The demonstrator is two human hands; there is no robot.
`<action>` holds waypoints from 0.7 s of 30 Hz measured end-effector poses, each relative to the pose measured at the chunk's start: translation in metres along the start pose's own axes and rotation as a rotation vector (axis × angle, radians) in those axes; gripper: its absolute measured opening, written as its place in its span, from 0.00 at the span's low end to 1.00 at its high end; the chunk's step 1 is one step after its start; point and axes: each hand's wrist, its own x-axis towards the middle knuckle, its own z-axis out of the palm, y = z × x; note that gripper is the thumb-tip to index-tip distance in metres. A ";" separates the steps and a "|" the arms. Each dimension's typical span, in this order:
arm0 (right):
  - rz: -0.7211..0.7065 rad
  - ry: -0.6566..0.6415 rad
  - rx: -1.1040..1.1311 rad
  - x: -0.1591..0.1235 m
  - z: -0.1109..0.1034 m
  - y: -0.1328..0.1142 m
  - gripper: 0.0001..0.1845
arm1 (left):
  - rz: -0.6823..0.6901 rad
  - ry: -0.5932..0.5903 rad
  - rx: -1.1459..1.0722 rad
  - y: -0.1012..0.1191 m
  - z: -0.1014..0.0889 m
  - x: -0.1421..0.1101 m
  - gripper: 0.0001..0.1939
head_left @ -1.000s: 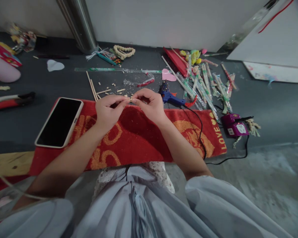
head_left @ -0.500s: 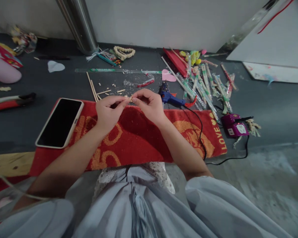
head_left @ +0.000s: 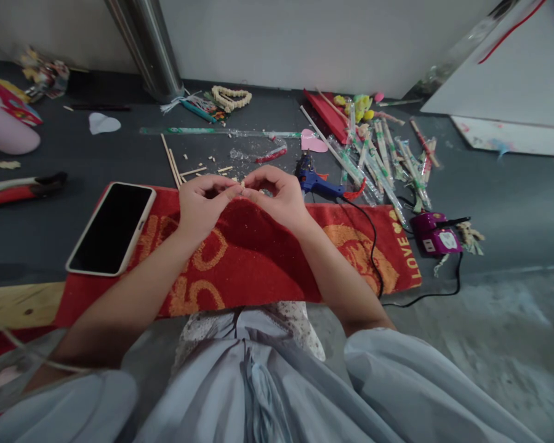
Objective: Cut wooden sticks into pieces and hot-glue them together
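Note:
My left hand [head_left: 202,200] and my right hand [head_left: 279,194] meet above the far edge of the red towel [head_left: 268,271]. Both are closed, thumbs and fingers pinching one small pale wooden piece [head_left: 242,183]. Most of it is hidden by the fingertips, so its shape cannot be made out. Just beyond my left hand lie thin wooden sticks [head_left: 172,160] and short cut bits [head_left: 192,171]. A blue hot glue gun [head_left: 321,183] rests to the right of my right hand, its black cord crossing the towel.
At left are a phone [head_left: 113,229] on the towel and red-handled pliers [head_left: 23,188]. Wrapped chopsticks [head_left: 383,157] pile up at the back right. A purple power adapter [head_left: 436,234] sits by the right edge. A steel post [head_left: 148,49] stands behind, near a heart-shaped stick frame [head_left: 231,98].
My fingertips have shifted slightly around the small piece, leaving less of it showing. Both hands stay in nearly the same place, and the things on the table have not moved.

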 end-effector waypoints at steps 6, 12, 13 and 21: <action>-0.031 -0.069 0.015 0.000 -0.006 -0.004 0.20 | -0.129 -0.078 -0.218 -0.001 0.000 0.002 0.08; -0.064 -0.124 0.056 -0.001 -0.009 -0.005 0.19 | -0.250 -0.153 -0.327 0.008 0.001 0.003 0.11; -0.071 -0.123 0.061 -0.001 -0.009 -0.005 0.18 | -0.265 -0.160 -0.333 0.010 0.001 0.002 0.11; -0.248 -0.064 -0.163 -0.001 -0.014 -0.007 0.08 | -0.448 -0.240 -0.388 0.023 0.001 0.000 0.05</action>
